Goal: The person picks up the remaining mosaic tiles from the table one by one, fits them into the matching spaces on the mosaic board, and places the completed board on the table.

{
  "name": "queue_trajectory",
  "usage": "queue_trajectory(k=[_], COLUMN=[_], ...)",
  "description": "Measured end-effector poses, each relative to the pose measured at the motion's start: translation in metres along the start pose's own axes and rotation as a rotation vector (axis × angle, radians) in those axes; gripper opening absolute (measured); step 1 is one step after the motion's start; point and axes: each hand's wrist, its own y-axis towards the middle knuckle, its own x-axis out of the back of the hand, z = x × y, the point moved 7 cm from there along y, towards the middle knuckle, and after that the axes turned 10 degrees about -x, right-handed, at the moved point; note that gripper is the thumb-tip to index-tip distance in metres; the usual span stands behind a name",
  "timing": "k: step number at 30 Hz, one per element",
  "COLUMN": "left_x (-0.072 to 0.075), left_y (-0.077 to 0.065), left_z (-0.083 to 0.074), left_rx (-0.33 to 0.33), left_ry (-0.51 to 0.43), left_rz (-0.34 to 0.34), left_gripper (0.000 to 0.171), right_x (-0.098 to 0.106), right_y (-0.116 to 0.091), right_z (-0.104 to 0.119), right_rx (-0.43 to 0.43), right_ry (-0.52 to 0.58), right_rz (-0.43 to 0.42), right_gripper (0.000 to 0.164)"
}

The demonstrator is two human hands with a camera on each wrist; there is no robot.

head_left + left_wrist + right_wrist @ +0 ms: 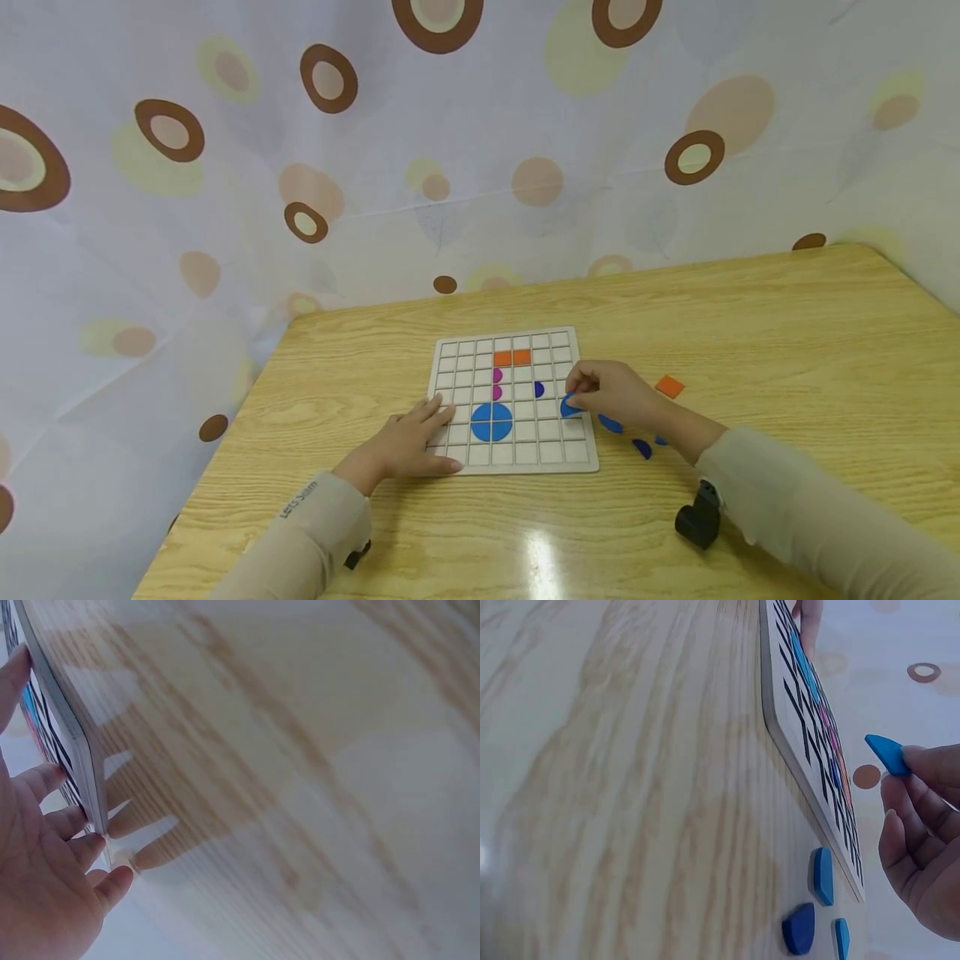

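A white board [551, 452] with a square grid lies on the table. On it are a blue circle made of quarter pieces [482, 431], two magenta half-discs [497, 376], two orange squares [521, 357] and a dark blue half-disc [538, 389]. My left hand [408, 440] rests at the board's left edge with fingers spread, the thumb along its near side. Between thumb and fingertips, my right hand [618, 400] pinches a blue quarter-circle piece [887, 754] over the board's right columns. In the right wrist view this piece is tilted and held above the board.
Right of the board lie a loose blue piece [611, 423], a dark blue half-disc [642, 448] and a small blue piece [661, 440], partly behind the right wrist. An orange square [670, 386] sits farther back. A patterned curtain [480, 150] hangs behind the wooden table [787, 350].
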Motion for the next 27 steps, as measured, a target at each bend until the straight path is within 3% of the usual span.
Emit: queue_trajectory(k=[16,27], left_x=[0.004,0.004], left_y=[-0.002,-0.002], left_z=[-0.003,-0.003], left_rx=[-0.015,-0.007], left_ry=[0.012,0.002], left_rz=[0.005,0.012], left_gripper=[0.082,0.082], right_x=[-0.011,-0.020], right_y=[0.018,0.030], right_z=[0.005,0.007], right_rx=[-0.039,-0.024], right_ry=[-0.036,-0.059], right_rz=[-0.025,0.003], right_gripper=[0.009,0.008])
